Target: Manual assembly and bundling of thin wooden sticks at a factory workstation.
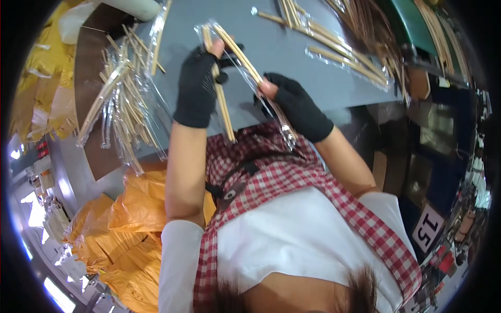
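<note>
My left hand (195,86), in a black fingerless glove, is closed around a pair of pale wooden chopsticks (223,107) in clear wrap. These slant down over the edge of the grey table (318,78). My right hand (300,104), gloved the same way, pinches a second wrapped pair (237,49). Its upper end leans close to the left fingertips, and its loose clear wrap hangs below the right fingers. Whether the left fingers also touch this second pair, I cannot tell.
A tangled heap of wrapped chopsticks (125,99) lies at the left. More wrapped pairs (349,62) and darker brown sticks (365,23) are at the far right, beside a green surface (407,26). Orange sacks (141,208) sit below left, and yellow bags (47,78) stand beyond the table's left.
</note>
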Demonstrator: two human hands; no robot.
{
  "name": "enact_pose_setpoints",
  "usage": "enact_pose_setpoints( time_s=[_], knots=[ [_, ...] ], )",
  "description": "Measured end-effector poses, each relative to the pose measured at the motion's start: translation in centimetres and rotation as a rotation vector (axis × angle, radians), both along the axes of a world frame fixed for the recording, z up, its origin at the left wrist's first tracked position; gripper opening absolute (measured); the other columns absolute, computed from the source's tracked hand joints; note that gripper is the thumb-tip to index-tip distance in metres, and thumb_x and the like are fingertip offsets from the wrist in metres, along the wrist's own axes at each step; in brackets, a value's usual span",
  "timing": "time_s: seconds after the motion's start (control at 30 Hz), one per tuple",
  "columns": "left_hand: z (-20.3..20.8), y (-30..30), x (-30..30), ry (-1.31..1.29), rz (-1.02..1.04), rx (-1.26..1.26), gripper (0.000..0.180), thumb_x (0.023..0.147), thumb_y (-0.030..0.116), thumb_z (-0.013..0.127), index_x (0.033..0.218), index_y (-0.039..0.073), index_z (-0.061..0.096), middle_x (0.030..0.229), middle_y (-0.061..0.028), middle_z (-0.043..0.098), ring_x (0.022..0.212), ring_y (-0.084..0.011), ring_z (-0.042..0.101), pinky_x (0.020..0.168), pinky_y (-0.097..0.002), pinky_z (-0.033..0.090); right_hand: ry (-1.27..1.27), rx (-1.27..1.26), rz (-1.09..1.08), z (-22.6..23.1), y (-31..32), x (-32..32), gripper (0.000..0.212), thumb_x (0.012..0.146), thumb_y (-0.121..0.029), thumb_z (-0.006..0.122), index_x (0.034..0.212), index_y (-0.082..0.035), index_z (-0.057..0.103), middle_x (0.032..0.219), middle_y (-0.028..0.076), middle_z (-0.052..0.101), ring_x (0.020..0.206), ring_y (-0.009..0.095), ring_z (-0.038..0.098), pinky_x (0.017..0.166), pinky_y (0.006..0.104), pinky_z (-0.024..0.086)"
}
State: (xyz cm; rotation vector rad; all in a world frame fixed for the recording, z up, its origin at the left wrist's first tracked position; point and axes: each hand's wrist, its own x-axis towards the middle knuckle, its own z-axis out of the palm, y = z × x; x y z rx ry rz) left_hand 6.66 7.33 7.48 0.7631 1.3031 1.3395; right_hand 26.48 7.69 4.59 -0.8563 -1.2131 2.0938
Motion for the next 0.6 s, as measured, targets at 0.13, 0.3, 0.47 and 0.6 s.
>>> enact_pose_setpoints(
  time_s=[0.13, 0.3, 0.47, 0.6],
  knots=[
    [0.1, 0.2, -1.0, -0.058, 0.007, 0.066, 0.027, 0.093, 0.023, 0.059, 0.110, 0.004, 0.066, 0.096, -0.0019, 0.067, 0.079, -0.0062, 0.060, 0.054, -0.0166, 0.034, 0.002, 0.058, 0.057, 0.0, 0.8, -0.2, 0.036, 0.097, -0.037, 0.052, 0.100, -0.003, 0.064, 0.080, -0.005, 0.053, 0.072, 0.004, 0.045, 0.063, 0.0192, 0.035],
    [-0.6, -0.1, -2.7, -0.016, 0.010, 0.022, 0.036, 0.090, 0.034, 0.062, 0.112, 0.006, 0.066, 0.094, 0.0003, 0.066, 0.079, -0.0052, 0.057, 0.057, -0.0181, 0.035, -0.031, -0.008, 0.130, 0.1, 0.6, -0.3, 0.039, 0.097, -0.038, 0.051, 0.107, -0.004, 0.068, 0.078, -0.004, 0.053, 0.071, 0.004, 0.044, 0.062, 0.0196, 0.035],
    [0.2, -0.2, -1.4, 0.090, 0.180, 0.018, 0.035, 0.096, 0.037, 0.055, 0.107, 0.006, 0.066, 0.087, 0.0020, 0.067, 0.073, -0.0015, 0.053, 0.058, -0.0171, 0.035, -0.104, 0.141, 0.103, -0.8, -1.4, -0.1, 0.039, 0.098, -0.038, 0.048, 0.102, -0.003, 0.067, 0.073, -0.004, 0.052, 0.065, 0.005, 0.042, 0.059, 0.0215, 0.035],
    [0.9, -1.2, 1.4, 0.027, 0.247, 0.056, 0.031, 0.097, 0.032, 0.054, 0.100, 0.004, 0.066, 0.080, -0.0009, 0.064, 0.062, -0.0030, 0.046, 0.056, -0.0184, 0.035, -0.199, 0.225, 0.000, -0.4, -4.1, -0.3, 0.038, 0.100, -0.036, 0.046, 0.083, -0.004, 0.059, 0.070, -0.003, 0.048, 0.065, 0.006, 0.043, 0.058, 0.0230, 0.035]
  ],
)
